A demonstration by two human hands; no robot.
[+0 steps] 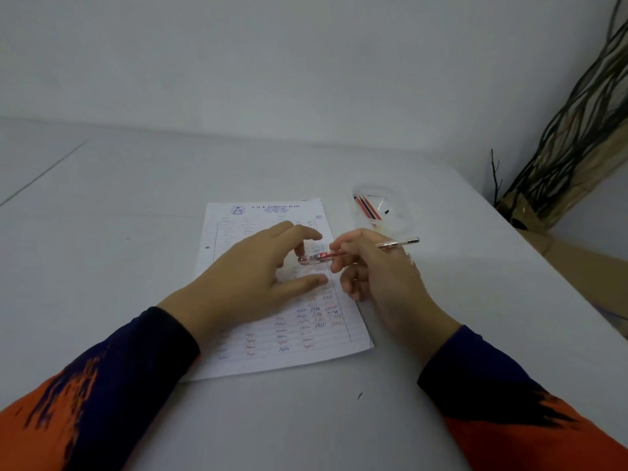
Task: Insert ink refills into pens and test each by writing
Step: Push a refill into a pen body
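Note:
A clear pen with a red refill (321, 257) lies level above a lined sheet of paper (272, 348) covered in red and blue test scribbles. My right hand (377, 277) pinches the pen near its middle, and its rear end sticks out to the right. My left hand (258, 273) hovers over the sheet with its fingers loosely spread around the pen's front tip; whether a finger touches the tip I cannot tell. A clear plastic packet (373, 209) holding red and black refills lies on the table behind my right hand.
The white table (136, 232) meets a white wall at the back. At the far right stand a brown cardboard box (571, 249) and a bundle of dark twigs (560, 158). A small dark speck (360, 396) lies on the table near me.

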